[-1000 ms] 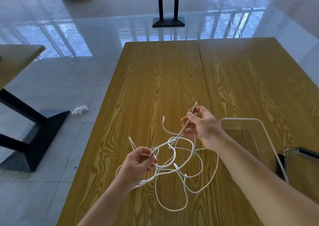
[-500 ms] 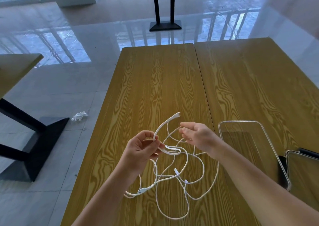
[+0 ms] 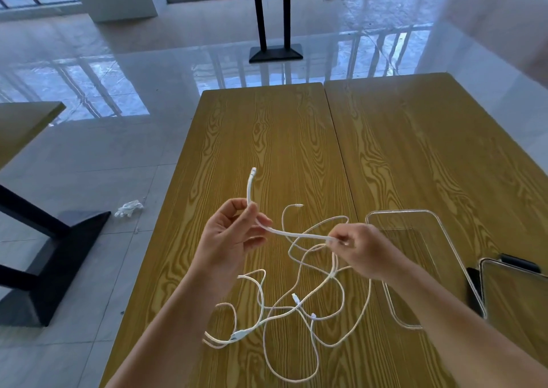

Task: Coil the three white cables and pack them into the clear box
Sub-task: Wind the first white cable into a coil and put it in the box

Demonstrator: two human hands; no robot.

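Hands (image 3: 228, 236) spread the cable (image 3: 296, 235) apart above the wooden table (image 3: 267, 138).

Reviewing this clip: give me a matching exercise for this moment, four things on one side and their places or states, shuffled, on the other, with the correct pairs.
Things:
1. left hand
2. right hand
3. clear box
4. cable tangle

States:
A. empty, on the table at the right
B. pinches a cable near its raised plug end
C. lies loose on the wooden table
D. pinches the same cable farther along, beside the box

Pairs: 1-B, 2-D, 3-A, 4-C
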